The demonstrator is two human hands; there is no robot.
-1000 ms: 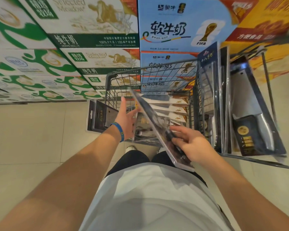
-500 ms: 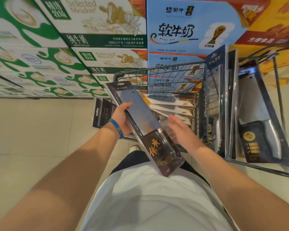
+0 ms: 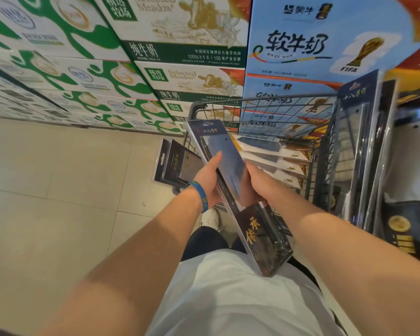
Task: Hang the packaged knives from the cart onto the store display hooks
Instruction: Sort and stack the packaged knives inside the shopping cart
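On the left, we record the left hand (image 3: 207, 178), blue wristband (image 3: 201, 195) at the wrist, gripping the packaged knife (image 3: 229, 154) by its left edge, thumb laid on the clear front and the other fingers out of sight beneath. The pack is held tilted over the near end of the cart (image 3: 264, 99), hang tab far, dark label near. The right hand (image 3: 255, 184) sits against the pack's right edge, fingers hidden under it; we cannot tell how far they close.
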